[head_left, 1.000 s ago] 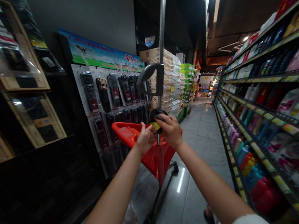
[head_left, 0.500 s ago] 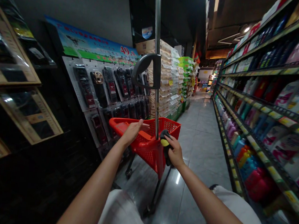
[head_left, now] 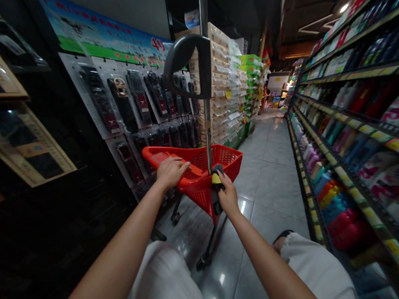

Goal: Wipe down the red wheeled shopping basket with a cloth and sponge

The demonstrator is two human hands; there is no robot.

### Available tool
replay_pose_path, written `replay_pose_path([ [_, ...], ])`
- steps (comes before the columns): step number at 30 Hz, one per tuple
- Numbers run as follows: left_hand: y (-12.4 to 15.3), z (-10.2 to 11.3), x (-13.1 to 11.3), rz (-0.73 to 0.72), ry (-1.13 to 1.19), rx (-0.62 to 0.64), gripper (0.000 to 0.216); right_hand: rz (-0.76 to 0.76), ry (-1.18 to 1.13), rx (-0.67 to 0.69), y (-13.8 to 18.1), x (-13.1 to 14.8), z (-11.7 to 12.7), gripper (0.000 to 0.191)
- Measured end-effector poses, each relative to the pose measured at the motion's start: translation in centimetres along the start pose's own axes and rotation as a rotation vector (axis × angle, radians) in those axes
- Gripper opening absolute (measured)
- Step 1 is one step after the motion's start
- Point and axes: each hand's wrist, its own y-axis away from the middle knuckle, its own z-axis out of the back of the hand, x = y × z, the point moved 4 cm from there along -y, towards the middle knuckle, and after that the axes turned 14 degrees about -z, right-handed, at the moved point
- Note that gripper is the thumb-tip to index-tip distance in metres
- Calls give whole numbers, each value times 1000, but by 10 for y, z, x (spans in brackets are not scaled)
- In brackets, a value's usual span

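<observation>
A red plastic shopping cart point(head_left: 196, 193) on dark wheeled legs stands in front of me, with a metal pole and a grey loop handle point(head_left: 188, 65) rising from it. My left hand point(head_left: 172, 170) lies over the cart's near rim on the left, its fingers bent over the edge. In my right hand point(head_left: 227, 194) is a bunched dark grey cloth point(head_left: 217, 181) with a yellow patch. It presses against the cart's near corner, just right of the pole's foot. Part of the cloth is hidden by my fingers.
Belts in packs hang on a display board point(head_left: 120, 97) at left, beside boxed goods point(head_left: 30, 150). Stacked cartons point(head_left: 218, 86) line the aisle behind the cart. Shelves of bottles point(head_left: 349, 175) run along the right. Grey floor tiles point(head_left: 266, 182) stretch ahead between them.
My left hand has come down from above the cart onto its rim. My right hand and the cloth have shifted slightly left and up. The view has moved nearer the cart.
</observation>
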Motion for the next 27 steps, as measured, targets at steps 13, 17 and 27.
replay_pose_path([
  [13,-15,-3,-36,-9,-67,0,53,-316,-92,-235,-7,-96,-8,51],
  [17,-22,-5,-49,-9,-90,8,50,-105,-185,-211,-7,-62,-5,56],
  [27,-30,-12,-81,0,-146,-24,53,-116,-251,-148,-28,-29,33,51],
])
